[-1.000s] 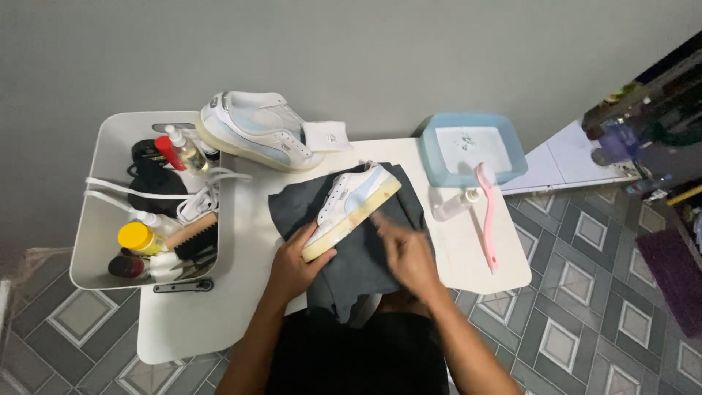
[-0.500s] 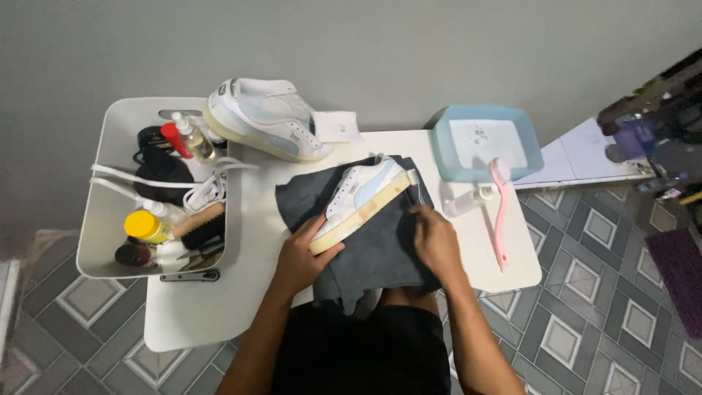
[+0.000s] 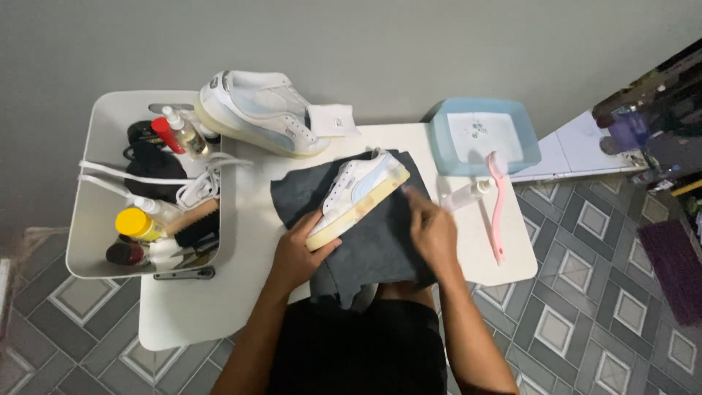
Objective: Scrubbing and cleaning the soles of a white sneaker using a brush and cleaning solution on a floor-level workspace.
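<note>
A white low-top sneaker with pale blue side panels and a yellowed sole lies on a dark grey cloth spread over the near middle of the white table. The shoe is tipped onto its side, sole edge facing the person. Its long axis runs on a diagonal, from near left to far right; which end is the toe I cannot tell for sure.

The left hand is clamped around the shoe's near-left end, thumb over the sole edge and fingers wrapped beneath. The right hand rests on the cloth just right of the shoe, fingers together and slightly blurred, their tips touching the sole near the far-right end; it grips nothing that I can make out.

Further back stands the matching second white sneaker, partly over a white tray of bottles, laces and brushes at the left. At the far right sits a pale blue plastic basin, with a pink long-handled brush and a small clear bottle lying near it.
</note>
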